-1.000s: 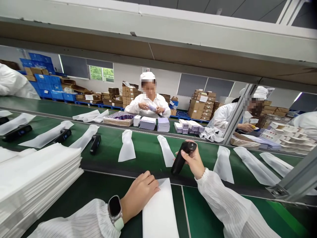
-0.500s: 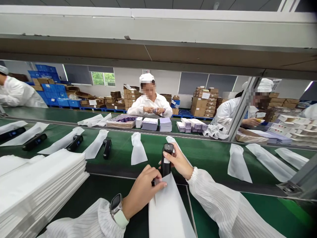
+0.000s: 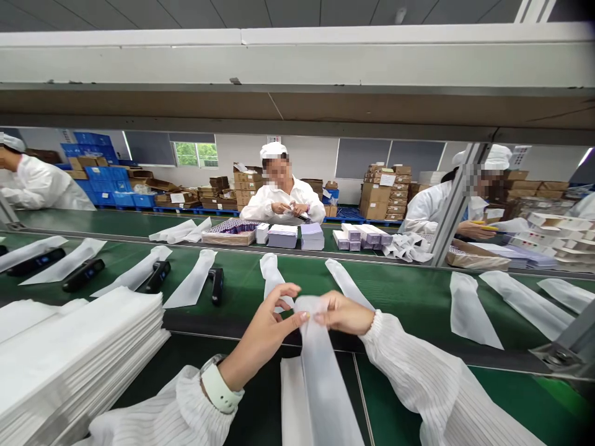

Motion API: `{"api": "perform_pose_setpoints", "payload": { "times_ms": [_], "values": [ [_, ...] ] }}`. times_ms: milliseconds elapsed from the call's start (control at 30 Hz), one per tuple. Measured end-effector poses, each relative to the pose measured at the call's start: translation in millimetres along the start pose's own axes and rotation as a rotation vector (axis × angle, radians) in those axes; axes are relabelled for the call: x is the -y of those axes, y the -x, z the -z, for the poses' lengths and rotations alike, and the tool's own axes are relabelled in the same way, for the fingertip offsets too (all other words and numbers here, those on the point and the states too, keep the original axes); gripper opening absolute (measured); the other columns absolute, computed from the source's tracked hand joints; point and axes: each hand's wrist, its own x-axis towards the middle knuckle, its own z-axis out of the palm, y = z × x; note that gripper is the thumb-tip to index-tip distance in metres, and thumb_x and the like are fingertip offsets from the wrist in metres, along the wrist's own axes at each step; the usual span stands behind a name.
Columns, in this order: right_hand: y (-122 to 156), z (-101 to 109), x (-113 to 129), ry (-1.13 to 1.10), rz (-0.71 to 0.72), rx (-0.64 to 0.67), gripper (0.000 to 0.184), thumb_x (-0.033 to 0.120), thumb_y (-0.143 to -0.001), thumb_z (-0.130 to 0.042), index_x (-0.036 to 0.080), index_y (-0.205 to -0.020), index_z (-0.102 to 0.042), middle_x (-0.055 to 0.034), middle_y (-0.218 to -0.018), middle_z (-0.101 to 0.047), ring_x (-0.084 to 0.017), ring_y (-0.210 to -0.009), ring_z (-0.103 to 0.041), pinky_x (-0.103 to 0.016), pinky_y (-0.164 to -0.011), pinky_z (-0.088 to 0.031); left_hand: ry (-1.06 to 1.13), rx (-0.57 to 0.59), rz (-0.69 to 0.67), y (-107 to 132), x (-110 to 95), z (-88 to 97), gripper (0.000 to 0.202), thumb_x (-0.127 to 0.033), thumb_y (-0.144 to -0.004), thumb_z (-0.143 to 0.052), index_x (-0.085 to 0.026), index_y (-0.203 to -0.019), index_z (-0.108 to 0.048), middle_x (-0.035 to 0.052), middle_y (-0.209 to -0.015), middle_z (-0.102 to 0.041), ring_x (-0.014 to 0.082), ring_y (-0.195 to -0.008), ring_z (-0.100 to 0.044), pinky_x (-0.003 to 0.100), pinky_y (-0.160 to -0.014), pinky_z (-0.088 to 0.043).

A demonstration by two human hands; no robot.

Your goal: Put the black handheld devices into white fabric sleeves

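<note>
Both hands are at the top end of a translucent white sleeve point(image 3: 323, 365) that hangs down toward me over another white sleeve point(image 3: 294, 396). My right hand point(image 3: 348, 313) pinches its upper right edge between thumb and fingers. My left hand point(image 3: 267, 325), with a watch band at the wrist, has its thumb against the upper left edge and its fingers curled beside it. No black device shows in my hands; whether one is inside the sleeve I cannot tell. At left stands a thick stack of white sleeves point(image 3: 93, 347).
A green conveyor belt point(image 3: 400, 297) crosses ahead, bearing black handheld devices point(image 3: 217, 286) and white sleeves point(image 3: 193, 282). Beyond sit purple-white boxes point(image 3: 282, 236) and a co-worker point(image 3: 281, 198). A metal post point(image 3: 458, 204) rises at right, and a shelf beam point(image 3: 297, 68) runs overhead.
The black device in my right hand has gone from sight. The translucent sleeve now reaches up between both hands. Things on the belt have shifted right.
</note>
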Motion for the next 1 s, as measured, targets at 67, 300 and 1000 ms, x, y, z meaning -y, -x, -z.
{"api": "perform_pose_setpoints", "payload": {
  "times_ms": [67,300,1000],
  "values": [
    [-3,16,10,-0.018,0.104,-0.272,0.028,0.037,-0.061,-0.064,0.011,-0.067,-0.056,-0.0009,-0.06,-0.054,-0.009,-0.052,-0.05,-0.022,-0.051,-0.038,-0.086,-0.005,0.048,0,17,-2.4,0.038,-0.043,-0.072,-0.049,-0.025,-0.104,-0.041,0.0026,-0.098,-0.043,0.0139,-0.079,-0.042,0.023,-0.063,-0.036],
    [-20,117,-8,0.568,0.214,-1.088,0.037,0.046,-0.07,-0.044,0.012,-0.08,-0.055,-0.0049,-0.066,-0.056,-0.018,-0.064,-0.053,-0.03,-0.058,-0.042,-0.397,0.499,0.246,3,42,-1.9,0.038,-0.052,-0.059,-0.056,-0.017,-0.073,-0.054,0.0006,-0.078,-0.046,0.0143,-0.068,-0.042,0.022,-0.052,-0.031],
    [-55,36,-20,1.336,0.345,-0.682,0.036,0.027,-0.082,-0.032,0.023,-0.118,-0.035,-0.0064,-0.109,-0.046,-0.017,-0.099,-0.043,-0.032,-0.085,-0.032,-0.797,0.25,-0.374,28,47,-16.2,0.024,-0.016,-0.085,-0.03,-0.018,-0.079,-0.054,0.0019,-0.075,-0.053,0.0155,-0.076,-0.045,0.027,-0.067,-0.037]
  ]
}}
